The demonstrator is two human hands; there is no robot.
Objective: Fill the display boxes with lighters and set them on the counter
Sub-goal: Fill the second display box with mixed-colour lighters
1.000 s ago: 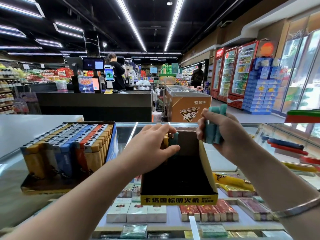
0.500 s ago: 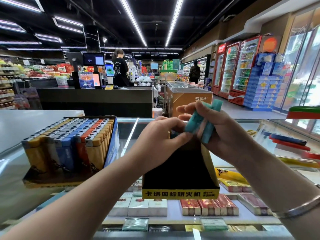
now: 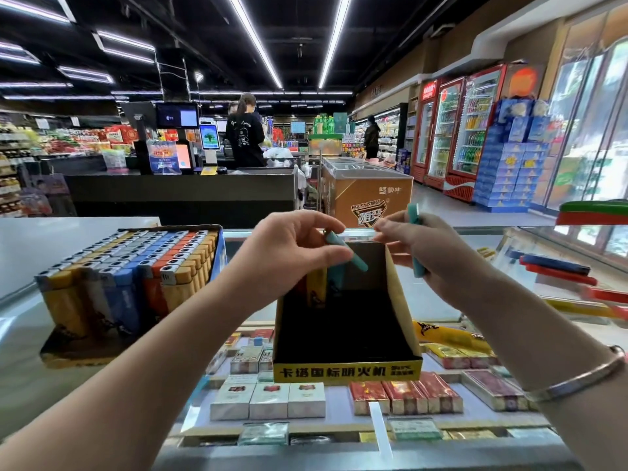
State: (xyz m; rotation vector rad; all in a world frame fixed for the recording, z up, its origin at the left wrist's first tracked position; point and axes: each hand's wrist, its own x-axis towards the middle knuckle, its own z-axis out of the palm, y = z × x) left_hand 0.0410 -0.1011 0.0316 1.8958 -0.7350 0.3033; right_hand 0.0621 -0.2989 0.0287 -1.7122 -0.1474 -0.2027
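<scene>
Left hand (image 3: 292, 253): fingers curled, pinching a teal lighter (image 3: 345, 250).
Right hand (image 3: 424, 253): raised beside it, gripping upright teal lighters (image 3: 415, 246).

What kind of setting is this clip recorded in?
Most likely a supermarket's tobacco counter: cigarette packs lie under the glass counter, a checkout desk stands behind, and drink fridges line the right wall.

Bright store interior lit by long ceiling light strips (image 3: 258, 42) against a dark ceiling. Glare streaks the glass counter (image 3: 475, 300). Wide-angle distortion bends the edges; distant shelves look soft.
</scene>
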